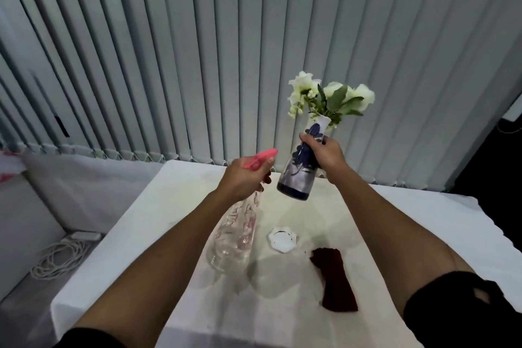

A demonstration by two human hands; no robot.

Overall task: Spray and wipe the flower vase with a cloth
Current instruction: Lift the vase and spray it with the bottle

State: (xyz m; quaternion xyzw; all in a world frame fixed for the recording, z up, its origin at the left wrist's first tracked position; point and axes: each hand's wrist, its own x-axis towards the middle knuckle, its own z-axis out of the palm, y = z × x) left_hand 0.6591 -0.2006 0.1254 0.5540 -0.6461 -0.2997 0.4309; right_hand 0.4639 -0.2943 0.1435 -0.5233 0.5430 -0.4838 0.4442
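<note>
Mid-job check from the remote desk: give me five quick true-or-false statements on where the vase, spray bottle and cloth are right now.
1. The right hand holds the vase in the air above the table. True.
2. The left hand holds the cloth. False: it grips the spray bottle by its pink trigger head; the dark cloth lies on the table.
3. The vase is empty. False: white flowers stand in it.
4. The vase is tilted. True.
5. A small white dish sits on the table between bottle and cloth. True.
</note>
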